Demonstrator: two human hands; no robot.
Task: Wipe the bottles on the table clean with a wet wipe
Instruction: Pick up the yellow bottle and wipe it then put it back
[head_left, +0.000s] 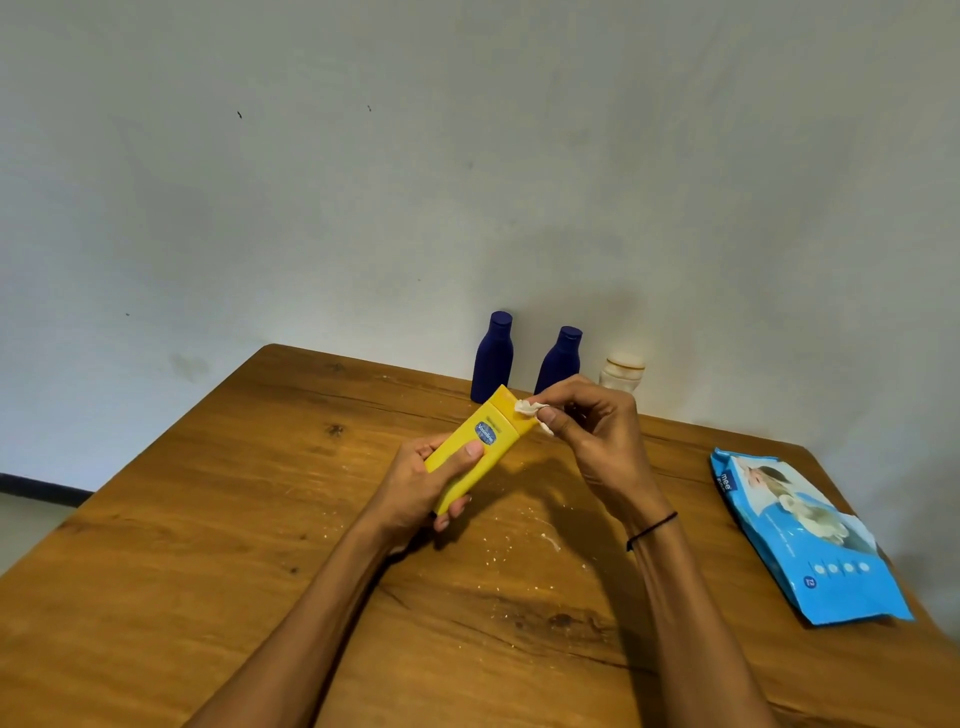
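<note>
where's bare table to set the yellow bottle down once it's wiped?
Bare wood on the table left of the left hand, and near the front edge between the forearms. Crowded: far edge by the wall, with two blue bottles and a cream jar; the wipes pack fills the right side.

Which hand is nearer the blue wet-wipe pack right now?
Right. The right hand, pinching a wipe against the yellow bottle, is on the side of the wet-wipe pack. The left hand grips the bottle farther from it.
</note>
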